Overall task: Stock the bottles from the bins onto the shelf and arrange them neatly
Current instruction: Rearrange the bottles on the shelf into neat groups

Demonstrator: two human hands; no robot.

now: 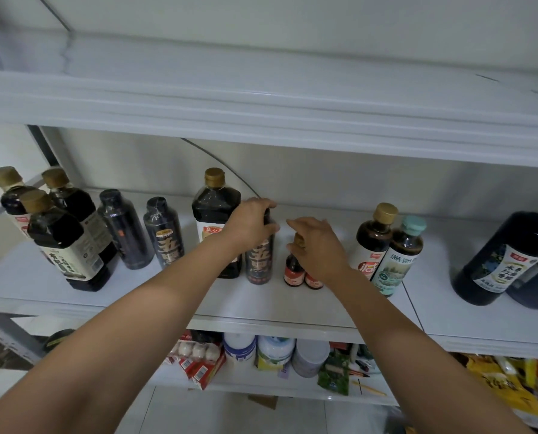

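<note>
On the white shelf (292,308) stand several dark sauce bottles. My left hand (252,223) grips the top of a tall black bottle with gold characters (260,261), which stands upright in front of a large gold-capped bottle (214,211). My right hand (317,249) holds the neck of a small red-labelled bottle (292,270); a second small bottle (313,281) stands right beside it, mostly hidden by my wrist. To the right stand a gold-capped bottle (372,242) and a teal-capped bottle (399,258).
Several gold-capped and black bottles (73,233) crowd the shelf's left end. A big dark jug (505,261) sits at the right. A bare upper shelf (261,98) hangs overhead. The lower shelf (261,383) holds cans, packets and snacks.
</note>
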